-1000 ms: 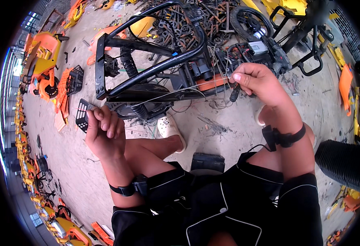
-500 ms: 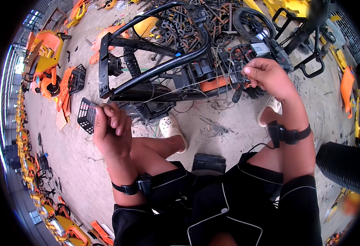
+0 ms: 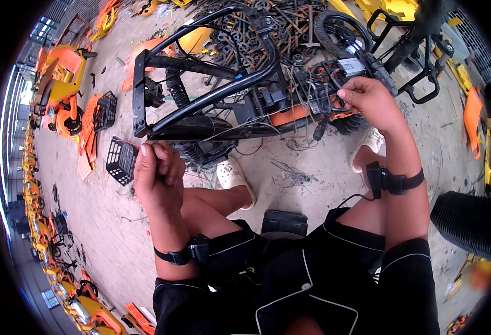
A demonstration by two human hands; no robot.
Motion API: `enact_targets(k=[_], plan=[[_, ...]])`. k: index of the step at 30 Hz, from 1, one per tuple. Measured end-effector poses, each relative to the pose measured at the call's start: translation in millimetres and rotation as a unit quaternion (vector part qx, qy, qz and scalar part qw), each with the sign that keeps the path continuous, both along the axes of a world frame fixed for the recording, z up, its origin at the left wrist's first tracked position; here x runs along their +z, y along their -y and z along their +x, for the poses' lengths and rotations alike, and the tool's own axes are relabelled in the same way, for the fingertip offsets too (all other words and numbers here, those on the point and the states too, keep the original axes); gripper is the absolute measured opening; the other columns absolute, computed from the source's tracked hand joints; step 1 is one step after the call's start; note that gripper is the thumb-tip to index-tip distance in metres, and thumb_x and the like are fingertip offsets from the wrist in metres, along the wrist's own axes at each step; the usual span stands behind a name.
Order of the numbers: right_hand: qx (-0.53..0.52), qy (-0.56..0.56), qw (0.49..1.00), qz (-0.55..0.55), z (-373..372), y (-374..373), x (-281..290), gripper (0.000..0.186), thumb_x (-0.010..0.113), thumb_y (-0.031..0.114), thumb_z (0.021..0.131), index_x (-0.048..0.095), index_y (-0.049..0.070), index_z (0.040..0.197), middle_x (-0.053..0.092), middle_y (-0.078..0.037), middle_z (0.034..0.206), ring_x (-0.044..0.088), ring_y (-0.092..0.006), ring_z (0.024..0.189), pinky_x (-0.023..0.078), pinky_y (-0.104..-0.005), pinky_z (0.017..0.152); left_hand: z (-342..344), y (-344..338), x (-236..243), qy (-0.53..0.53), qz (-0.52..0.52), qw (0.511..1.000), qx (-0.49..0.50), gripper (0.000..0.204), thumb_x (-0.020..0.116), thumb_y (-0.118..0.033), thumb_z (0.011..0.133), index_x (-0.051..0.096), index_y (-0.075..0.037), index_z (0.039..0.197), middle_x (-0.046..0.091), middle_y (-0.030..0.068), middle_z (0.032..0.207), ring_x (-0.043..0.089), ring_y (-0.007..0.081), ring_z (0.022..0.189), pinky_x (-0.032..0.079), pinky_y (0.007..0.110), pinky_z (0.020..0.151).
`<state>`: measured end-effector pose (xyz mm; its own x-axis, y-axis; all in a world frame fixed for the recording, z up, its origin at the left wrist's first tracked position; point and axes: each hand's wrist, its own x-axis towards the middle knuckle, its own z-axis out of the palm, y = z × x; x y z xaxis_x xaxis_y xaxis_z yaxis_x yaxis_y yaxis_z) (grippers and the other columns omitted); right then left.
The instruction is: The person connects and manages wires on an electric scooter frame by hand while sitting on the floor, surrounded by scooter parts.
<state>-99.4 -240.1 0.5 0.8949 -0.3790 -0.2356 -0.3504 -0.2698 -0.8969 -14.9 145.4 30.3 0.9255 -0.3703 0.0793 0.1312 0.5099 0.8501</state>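
My left hand is closed in a pinch on a thin wire, left of the bare black scooter frame. The wire stretches up to the right, across the frame, to my right hand, whose thumb and forefinger pinch it. That hand is over a bundle of cables beside a silver box and an orange part on the frame. A black dangling connector hangs below the cables.
A pile of rusty metal parts lies behind the frame with a loose wheel. Yellow-orange scooters and black baskets stand to the left; orange panels and a black ribbed object are at right. My feet flank a black box.
My right hand has moved up and to the right, with the wire between its fingers. My left hand has shifted a little to the right, still pinched.
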Motion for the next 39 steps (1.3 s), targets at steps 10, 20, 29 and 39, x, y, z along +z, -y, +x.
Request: enact_targets(k=[10, 20, 29, 39], plan=[[0.034, -0.032, 0.98, -0.193, -10.1, 12.7, -11.3, 0.014, 0.065, 0.013, 0.088, 0.064, -0.002, 0.086, 0.06, -0.005, 0.07, 0.054, -0.0127, 0.064, 0.044, -0.0305, 0.061, -3.3, 12.2, 0.3, 0.012, 0.036, 0.999, -0.003, 0.032, 0.047, -0.028, 0.101, 0.055, -0.003, 0.082, 0.044, 0.0013, 0.071, 0.029, 0.0063, 0.048, 0.024, 0.022, 0.045], [0.005, -0.073, 0.941, -0.331, -20.7, 19.6, -14.0, 0.018, 0.067, 0.019, 0.085, 0.065, 0.001, 0.087, 0.064, -0.015, 0.074, 0.06, -0.0301, 0.07, 0.046, -0.0392, 0.066, -6.5, 27.6, -0.7, -0.009, 0.088, 0.996, 0.001, 0.032, 0.05, -0.028, 0.1, 0.057, -0.002, 0.082, 0.043, 0.0004, 0.066, 0.03, 0.0061, 0.048, 0.024, 0.022, 0.045], [0.039, -0.045, 0.95, -0.308, -13.4, -2.0, 5.8, 0.022, 0.069, 0.024, 0.083, 0.066, 0.003, 0.084, 0.064, -0.014, 0.072, 0.061, -0.0311, 0.07, 0.046, -0.0408, 0.064, -13.1, 42.9, -0.8, -0.009, 0.187, 0.981, -0.056, 0.032, 0.049, -0.027, 0.101, 0.056, -0.002, 0.082, 0.039, -0.0011, 0.063, 0.031, 0.0049, 0.048, 0.025, 0.02, 0.044], [-0.066, 0.263, 0.854, -0.445, -7.1, -21.6, 14.0, 0.035, 0.067, 0.025, 0.085, 0.061, 0.003, 0.112, 0.064, -0.017, 0.108, 0.059, -0.0368, 0.1, 0.046, -0.0426, 0.084, -11.0, 68.2, 2.7, -0.039, 0.274, 0.953, -0.123, 0.034, 0.051, -0.027, 0.1, 0.062, 0.0, 0.084, 0.04, -0.0055, 0.059, 0.032, 0.003, 0.051, 0.025, 0.019, 0.046]])
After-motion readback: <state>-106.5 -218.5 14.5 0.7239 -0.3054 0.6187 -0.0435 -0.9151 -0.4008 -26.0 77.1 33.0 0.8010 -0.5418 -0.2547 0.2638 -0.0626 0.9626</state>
